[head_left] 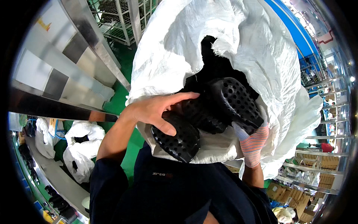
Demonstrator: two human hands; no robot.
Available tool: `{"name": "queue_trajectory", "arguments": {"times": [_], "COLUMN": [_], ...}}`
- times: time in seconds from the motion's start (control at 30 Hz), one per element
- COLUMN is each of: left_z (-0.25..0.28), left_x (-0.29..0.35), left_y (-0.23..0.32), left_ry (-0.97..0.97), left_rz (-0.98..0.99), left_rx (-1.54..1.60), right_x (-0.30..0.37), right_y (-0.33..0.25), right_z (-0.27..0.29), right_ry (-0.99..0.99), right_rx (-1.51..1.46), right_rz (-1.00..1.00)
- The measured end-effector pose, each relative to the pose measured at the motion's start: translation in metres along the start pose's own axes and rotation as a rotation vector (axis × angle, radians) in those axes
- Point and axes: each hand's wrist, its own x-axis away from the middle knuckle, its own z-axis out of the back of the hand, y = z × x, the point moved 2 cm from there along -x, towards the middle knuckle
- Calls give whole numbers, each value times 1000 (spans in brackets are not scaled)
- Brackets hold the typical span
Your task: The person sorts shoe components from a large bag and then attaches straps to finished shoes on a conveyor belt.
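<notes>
A large white woven sack point(171, 44) stands in front of me, its torn mouth open on a dark inside. At the near rim my bare left hand point(153, 112) grips a black perforated clog point(177, 138), thumb on top and index finger stretched toward the opening. My right hand point(253, 140), in a striped knit glove, holds the near end of another black clog point(235, 100) dotted with round holes. Its fingers are partly hidden behind that clog. Between the two lies a further black perforated piece point(205, 115), partly covered. What lies deeper in the sack is too dark to make out.
A metal-framed panel point(74, 71) rises close on my left, with a wire cage rack point(121, 18) beyond it. White sacks point(82, 145) lie at lower left on the green floor point(125, 67). Cardboard boxes point(289, 196) and metal shelving point(313, 166) stand at right.
</notes>
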Motion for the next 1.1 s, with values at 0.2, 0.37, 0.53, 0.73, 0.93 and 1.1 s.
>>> {"name": "queue_trajectory", "arguments": {"times": [0.2,0.37,0.53,0.73,0.93,1.1], "left_z": [-4,-5,-6,-3,-3,-6], "left_x": [-3,3,-2,-6,-1,-3], "left_y": [5,1,8,5,3,7], "left_ry": [85,92,114,135,107,82], "left_rz": [-100,-116,-10,13,-44,-56], "left_rx": [-130,-79,-58,-93,-112,-41], "right_x": [7,12,18,10,-7,1], "right_y": [-30,-38,-30,-15,6,19], "right_z": [7,5,2,12,21,41], "right_ry": [50,-95,-6,99,182,326], "right_rx": [-51,70,-153,-29,269,237], "right_rz": [-44,14,-128,-98,102,12]}}
